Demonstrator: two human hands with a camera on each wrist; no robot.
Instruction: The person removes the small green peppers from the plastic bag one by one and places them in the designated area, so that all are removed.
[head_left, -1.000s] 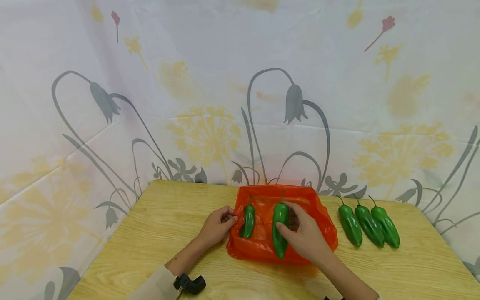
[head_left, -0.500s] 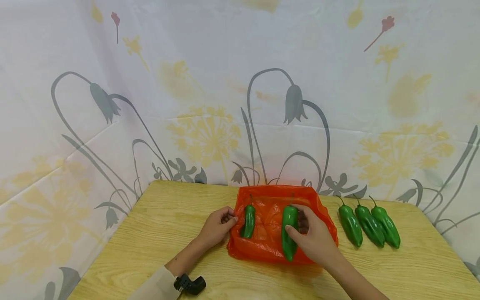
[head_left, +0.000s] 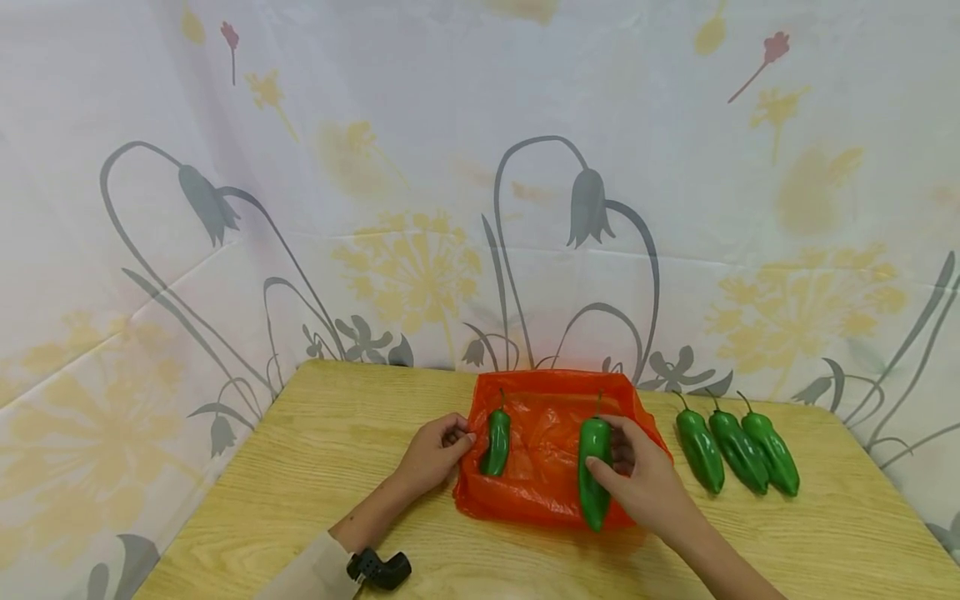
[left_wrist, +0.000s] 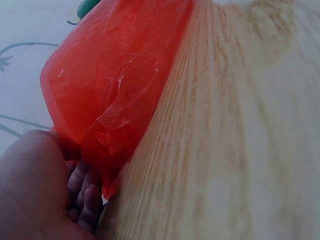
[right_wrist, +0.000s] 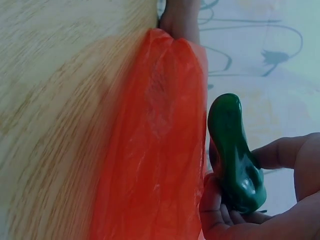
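A red plastic bag (head_left: 555, 382) lies spread wide at the middle of the table in the head view. My left hand (head_left: 435, 454) grips its left edge; in the left wrist view the thumb and fingers curl at the crumpled red film (left_wrist: 125, 75). Inside the bag, at its left, rests one green pepper (head_left: 498, 442), its lower end hidden by the front fold. Over the bag's right part, my right hand (head_left: 648, 479) holds another green pepper (head_left: 595, 475) between thumb and fingers, stem up. The right wrist view shows this pepper (right_wrist: 232, 145) apart from the tabletop.
Three more green peppers, a left one (head_left: 700, 454), a middle one (head_left: 738, 450) and a right one (head_left: 772, 454), lie side by side right of the bag. The wood-grain table (head_left: 345, 417) backs onto a flower-printed cloth (head_left: 420, 167). A black device (head_left: 378, 568) is on the left wrist.
My right hand has carried its pepper rightward and slightly toward me across the bag. The left hand, the pepper in the bag and the three peppers at the right stay where they were.
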